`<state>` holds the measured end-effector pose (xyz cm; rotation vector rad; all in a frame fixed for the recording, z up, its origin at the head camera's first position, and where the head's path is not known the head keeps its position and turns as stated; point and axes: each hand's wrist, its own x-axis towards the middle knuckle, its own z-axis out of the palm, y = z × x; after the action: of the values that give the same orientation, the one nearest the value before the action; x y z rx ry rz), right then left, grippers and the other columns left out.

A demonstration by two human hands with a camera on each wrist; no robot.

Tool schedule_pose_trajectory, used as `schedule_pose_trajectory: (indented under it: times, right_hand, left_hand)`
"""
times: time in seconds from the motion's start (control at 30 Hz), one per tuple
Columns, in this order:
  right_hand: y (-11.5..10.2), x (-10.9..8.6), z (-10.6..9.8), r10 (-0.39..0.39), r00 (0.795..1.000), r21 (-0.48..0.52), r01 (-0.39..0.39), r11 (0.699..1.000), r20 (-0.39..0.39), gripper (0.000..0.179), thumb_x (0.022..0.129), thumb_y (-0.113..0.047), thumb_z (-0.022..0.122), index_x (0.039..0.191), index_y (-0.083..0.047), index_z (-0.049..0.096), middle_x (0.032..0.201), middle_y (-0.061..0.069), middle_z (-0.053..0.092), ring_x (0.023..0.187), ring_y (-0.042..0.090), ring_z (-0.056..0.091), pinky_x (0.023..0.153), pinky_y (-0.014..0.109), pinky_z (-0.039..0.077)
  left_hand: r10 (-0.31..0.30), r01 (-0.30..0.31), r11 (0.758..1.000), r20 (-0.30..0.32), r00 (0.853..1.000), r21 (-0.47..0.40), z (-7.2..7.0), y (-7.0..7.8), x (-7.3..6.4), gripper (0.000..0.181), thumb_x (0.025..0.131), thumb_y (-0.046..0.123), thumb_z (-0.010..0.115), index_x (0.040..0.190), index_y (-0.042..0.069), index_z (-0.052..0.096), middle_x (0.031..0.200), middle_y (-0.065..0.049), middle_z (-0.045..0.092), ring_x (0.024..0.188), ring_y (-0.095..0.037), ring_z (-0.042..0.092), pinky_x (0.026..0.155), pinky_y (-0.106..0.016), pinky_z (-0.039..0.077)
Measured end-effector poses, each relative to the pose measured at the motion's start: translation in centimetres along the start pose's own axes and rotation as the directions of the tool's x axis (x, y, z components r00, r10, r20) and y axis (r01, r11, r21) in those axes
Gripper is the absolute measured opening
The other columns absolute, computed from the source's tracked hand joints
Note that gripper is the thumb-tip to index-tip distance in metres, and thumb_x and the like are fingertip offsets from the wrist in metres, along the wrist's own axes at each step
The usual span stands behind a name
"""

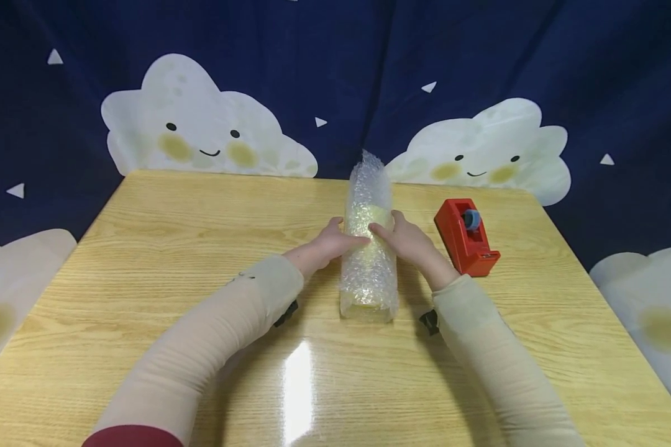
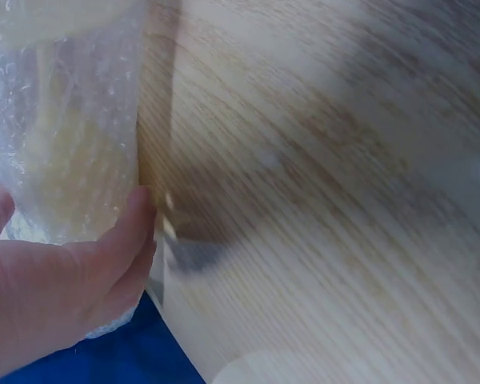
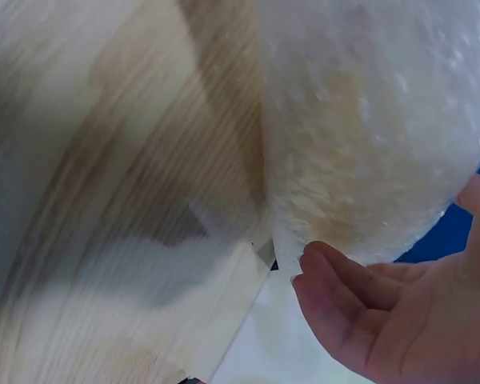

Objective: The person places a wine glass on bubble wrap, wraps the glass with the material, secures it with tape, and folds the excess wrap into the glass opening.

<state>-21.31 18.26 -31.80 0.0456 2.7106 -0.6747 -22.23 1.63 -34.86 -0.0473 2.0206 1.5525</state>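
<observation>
A long bundle rolled in clear bubble wrap (image 1: pixel 368 276) lies on the table, pointing away from me. Something yellowish shows through the wrap, but its kind is hidden. My left hand (image 1: pixel 331 243) holds the bundle from the left, thumb on top and fingers along its side. From the right, my right hand (image 1: pixel 415 244) holds it the same way, the two thumbs close together on top. In the left wrist view, fingers (image 2: pixel 132 228) curve against the wrapped side. The right wrist view has bent fingers (image 3: pixel 336 300) at the wrap's lower edge.
A red tape dispenser (image 1: pixel 463 239) with a blue-cored roll stands on the wooden table (image 1: pixel 201 217), right of the bundle. Behind the table's far edge hangs a dark blue curtain (image 1: pixel 335 56) with smiling clouds. The wrap's far end reaches that edge.
</observation>
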Motion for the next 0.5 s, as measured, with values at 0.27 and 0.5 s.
schedule_pose_trajectory:
  times: [0.27, 0.5]
  right_hand:
    - [0.33, -0.08, -0.83, -0.02, 0.999, 0.002, 0.02, 1.0, 0.038, 0.082, 0.096, -0.051, 0.037, 0.146, 0.008, 0.011, 0.15, 0.029, 0.021, 0.138, 0.042, 0.023, 0.113, 0.052, 0.023]
    - [0.71, 0.27, -0.79, -0.019, 0.997, 0.005, 0.018, 1.0, 0.074, 0.081, 0.097, -0.049, 0.037, 0.146, 0.008, 0.008, 0.15, 0.029, 0.018, 0.139, 0.042, 0.021, 0.114, 0.051, 0.021]
  left_hand:
    - [-0.01, 0.01, 1.0, 0.053, 0.999, -0.009, 0.19, 0.17, 0.22, 0.094, 0.085, 0.03, 0.068, 0.151, 0.012, 0.004, 0.154, -0.014, 0.023, 0.137, -0.031, 0.033, 0.114, -0.042, 0.026]
    - [-0.007, 0.011, 0.997, 0.044, 0.999, -0.08, 0.13, 0.33, 0.36, 0.076, 0.093, 0.036, 0.054, 0.151, 0.011, 0.011, 0.153, -0.013, 0.024, 0.133, -0.029, 0.037, 0.108, -0.042, 0.035]
